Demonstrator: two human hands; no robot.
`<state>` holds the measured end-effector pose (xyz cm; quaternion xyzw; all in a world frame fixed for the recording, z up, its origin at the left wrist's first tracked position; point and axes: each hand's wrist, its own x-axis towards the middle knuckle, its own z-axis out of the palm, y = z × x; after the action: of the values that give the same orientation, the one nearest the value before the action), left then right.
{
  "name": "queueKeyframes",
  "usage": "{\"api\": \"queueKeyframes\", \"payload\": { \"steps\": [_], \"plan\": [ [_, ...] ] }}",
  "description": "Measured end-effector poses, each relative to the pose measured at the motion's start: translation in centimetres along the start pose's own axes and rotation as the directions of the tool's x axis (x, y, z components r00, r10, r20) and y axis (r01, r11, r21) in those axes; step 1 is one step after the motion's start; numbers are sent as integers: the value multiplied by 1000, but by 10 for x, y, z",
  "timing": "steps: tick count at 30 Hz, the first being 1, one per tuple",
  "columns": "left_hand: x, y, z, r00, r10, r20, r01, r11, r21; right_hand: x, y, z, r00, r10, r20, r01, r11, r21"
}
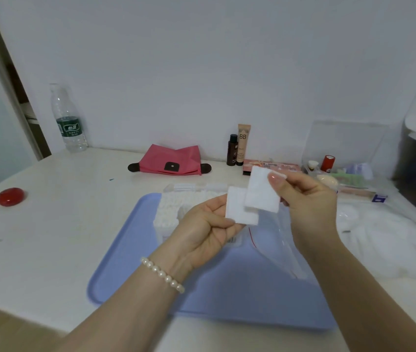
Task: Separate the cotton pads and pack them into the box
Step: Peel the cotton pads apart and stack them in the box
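A white table (57,240) stands by a plain wall, with a flat blue plastic tray (130,252) on it. Above the tray, the left hand (201,232) pinches one square white cotton pad (237,212). The right hand (308,201) pinches another square white pad (262,189) that overlaps the first. The pads look nearly pulled apart. I think the next move is to put one with the white pads in the clear box (168,212) at the far left of the tray.

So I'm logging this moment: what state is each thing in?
left hand: pinching lower cotton pad
right hand: pinching upper cotton pad
pad stack: on blue tray
pink pouch: zipped shut
water bottle: upright
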<state>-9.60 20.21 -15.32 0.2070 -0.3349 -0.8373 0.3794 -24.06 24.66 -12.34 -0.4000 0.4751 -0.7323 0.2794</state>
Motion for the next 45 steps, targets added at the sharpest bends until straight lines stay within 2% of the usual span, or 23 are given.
{"api": "queueKeyframes", "payload": {
  "steps": [4,14,19,21,25,27,29,31,34,35,36,38,40,45],
  "plan": [
    [-2,-3,2,1000,27,13,-26,999,-29,-6,0,4,987,76,139,-59,991,-118],
    [-6,-8,5,998,54,32,-55,998,36,-7,13,8,993,60,100,-30,959,-281],
    [-11,-4,6,989,60,136,-60,998,-10,-7,15,9,993,48,112,-10,948,-317],
    [-10,-4,5,992,88,88,-93,994,49,-8,15,11,991,50,121,-7,942,-336],
    [-8,-4,-2,982,172,-76,-143,946,292,-4,12,13,981,69,182,23,886,-462],
    [-9,4,-7,980,180,-85,-136,915,380,4,4,14,952,151,268,14,849,-528],
    [-12,15,-11,983,171,-73,-118,879,463,10,-7,21,883,282,375,-12,812,-584],
    [-15,26,-11,982,179,-58,-119,828,548,15,-15,32,824,362,436,-5,774,-633],
    [-16,46,-19,945,311,-105,-162,720,675,23,-19,51,849,341,403,-30,793,-608],
    [-14,53,-27,907,403,-124,-172,622,764,26,-19,56,860,343,377,-66,808,-586],
    [-14,60,-37,859,499,-116,-165,483,860,28,-17,60,866,352,355,-97,814,-572],
    [-14,70,-56,796,604,-48,-129,247,960,29,-8,67,872,364,327,-102,790,-605],
    [-16,70,-70,810,586,-12,-100,158,982,27,6,72,891,335,306,-47,739,-672],
    [-14,55,-85,874,485,30,-67,59,996,19,36,88,910,287,298,93,560,-824]
  ]
}}
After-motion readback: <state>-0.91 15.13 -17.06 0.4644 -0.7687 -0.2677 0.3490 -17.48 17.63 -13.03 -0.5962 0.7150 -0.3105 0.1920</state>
